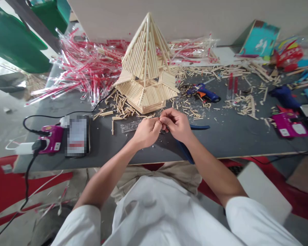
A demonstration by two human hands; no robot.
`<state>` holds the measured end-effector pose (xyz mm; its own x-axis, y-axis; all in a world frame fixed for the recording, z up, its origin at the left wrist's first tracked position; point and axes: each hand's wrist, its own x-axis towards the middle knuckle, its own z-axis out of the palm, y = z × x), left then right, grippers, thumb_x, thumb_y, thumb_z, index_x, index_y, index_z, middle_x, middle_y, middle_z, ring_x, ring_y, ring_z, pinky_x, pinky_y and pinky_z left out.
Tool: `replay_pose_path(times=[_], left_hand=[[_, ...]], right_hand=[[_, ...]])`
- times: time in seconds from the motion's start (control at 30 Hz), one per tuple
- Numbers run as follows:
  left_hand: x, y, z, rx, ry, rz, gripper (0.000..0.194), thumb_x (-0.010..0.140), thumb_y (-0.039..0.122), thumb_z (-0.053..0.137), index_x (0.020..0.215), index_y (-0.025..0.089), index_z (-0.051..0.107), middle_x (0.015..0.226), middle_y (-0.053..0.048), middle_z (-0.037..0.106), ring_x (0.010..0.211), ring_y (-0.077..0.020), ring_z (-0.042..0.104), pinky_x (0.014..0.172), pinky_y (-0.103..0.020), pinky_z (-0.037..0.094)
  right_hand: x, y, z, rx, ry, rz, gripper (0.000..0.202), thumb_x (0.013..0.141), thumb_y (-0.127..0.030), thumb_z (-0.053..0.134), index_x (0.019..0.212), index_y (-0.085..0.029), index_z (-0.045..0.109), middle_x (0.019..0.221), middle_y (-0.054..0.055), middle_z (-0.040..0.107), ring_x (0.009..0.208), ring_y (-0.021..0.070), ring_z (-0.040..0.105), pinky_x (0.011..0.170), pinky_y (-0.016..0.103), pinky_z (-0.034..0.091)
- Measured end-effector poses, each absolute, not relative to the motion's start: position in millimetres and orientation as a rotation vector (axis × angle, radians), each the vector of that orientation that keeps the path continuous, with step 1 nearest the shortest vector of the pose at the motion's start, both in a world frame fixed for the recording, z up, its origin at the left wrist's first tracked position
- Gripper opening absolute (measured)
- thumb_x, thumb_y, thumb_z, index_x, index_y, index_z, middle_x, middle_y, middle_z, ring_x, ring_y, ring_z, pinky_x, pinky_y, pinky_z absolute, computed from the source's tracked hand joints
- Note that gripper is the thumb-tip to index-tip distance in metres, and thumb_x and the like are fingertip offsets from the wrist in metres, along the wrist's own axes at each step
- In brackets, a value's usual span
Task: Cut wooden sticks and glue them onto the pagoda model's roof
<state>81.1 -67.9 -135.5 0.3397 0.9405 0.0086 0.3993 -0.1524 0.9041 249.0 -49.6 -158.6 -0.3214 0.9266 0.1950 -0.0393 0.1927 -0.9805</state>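
My left hand [148, 132] and my right hand [176, 124] meet fingertip to fingertip over the front of the table. Both are closed in a pinch, and whatever is between the fingers is hidden or too small to name. Just behind them stands a model tower of pale wooden sticks [143, 92] with a pointed, layered roof. A clear plastic ruler [129, 127] lies beside my left hand, partly covered by it. From under my right hand and wrist a dark blue strip [200, 127] sticks out on the table.
Red-and-clear plastic wrappers [92, 68] heap at the back left. Cut sticks [122, 106] litter the grey table [226, 140]. A blue glue gun [204, 93] lies right of the tower. A phone [77, 136] and purple power adapter [51, 139], with cables, lie left; another purple adapter [289, 125] sits right.
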Motion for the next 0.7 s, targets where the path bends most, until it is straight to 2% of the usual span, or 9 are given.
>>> replay_pose_path(times=[0.2, 0.33, 0.47, 0.57, 0.7], left_hand=[[78.9, -70.1, -137.6, 1.639, 1.17, 0.851, 0.04, 0.102, 0.029, 0.034, 0.071, 0.019, 0.056, 0.063, -0.001, 0.059, 0.069, -0.0149, 0.06, 0.067, -0.024, 0.045], [73.8, -74.8, -143.4, 1.897, 1.16, 0.948, 0.039, 0.109, 0.041, 0.033, 0.087, 0.019, 0.056, 0.07, -0.001, 0.06, 0.061, -0.0126, 0.054, 0.061, -0.025, 0.039], [69.9, -76.9, -149.8, 2.121, 1.165, 0.924, 0.027, 0.111, 0.037, 0.035, 0.102, 0.019, 0.054, 0.074, -0.002, 0.063, 0.059, -0.0129, 0.056, 0.06, -0.025, 0.038], [67.8, -77.8, -153.2, 2.181, 1.192, 0.907, 0.028, 0.111, 0.035, 0.033, 0.107, 0.018, 0.056, 0.081, -0.004, 0.067, 0.065, -0.0134, 0.06, 0.064, -0.025, 0.042], [65.7, -79.5, -155.6, 2.169, 1.219, 0.95, 0.03, 0.111, 0.033, 0.034, 0.108, 0.018, 0.059, 0.085, -0.006, 0.07, 0.069, -0.013, 0.065, 0.064, -0.024, 0.044]], right_hand=[[247.8, -52.1, -154.3, -0.861, -1.491, 1.318, 0.021, 0.095, -0.039, 0.071, 0.092, -0.021, 0.062, 0.062, -0.006, 0.062, 0.05, 0.0085, 0.055, 0.048, 0.021, 0.046], [248.0, -54.4, -148.7, -0.879, -1.417, 1.338, 0.024, 0.093, -0.042, 0.074, 0.093, -0.021, 0.063, 0.066, -0.004, 0.064, 0.055, 0.0097, 0.059, 0.049, 0.022, 0.048], [254.3, -58.3, -141.7, -0.955, -1.363, 1.375, 0.032, 0.088, -0.05, 0.078, 0.092, -0.021, 0.063, 0.071, -0.003, 0.066, 0.056, 0.0108, 0.06, 0.05, 0.024, 0.049], [272.5, -65.0, -136.8, -1.048, -1.396, 1.317, 0.033, 0.09, -0.053, 0.074, 0.098, -0.021, 0.066, 0.08, 0.001, 0.07, 0.066, 0.0131, 0.065, 0.06, 0.026, 0.054], [312.5, -83.7, -142.1, -1.373, -1.684, 0.987, 0.039, 0.096, -0.055, 0.066, 0.117, -0.022, 0.066, 0.113, 0.009, 0.072, 0.1, 0.0223, 0.07, 0.091, 0.038, 0.056]])
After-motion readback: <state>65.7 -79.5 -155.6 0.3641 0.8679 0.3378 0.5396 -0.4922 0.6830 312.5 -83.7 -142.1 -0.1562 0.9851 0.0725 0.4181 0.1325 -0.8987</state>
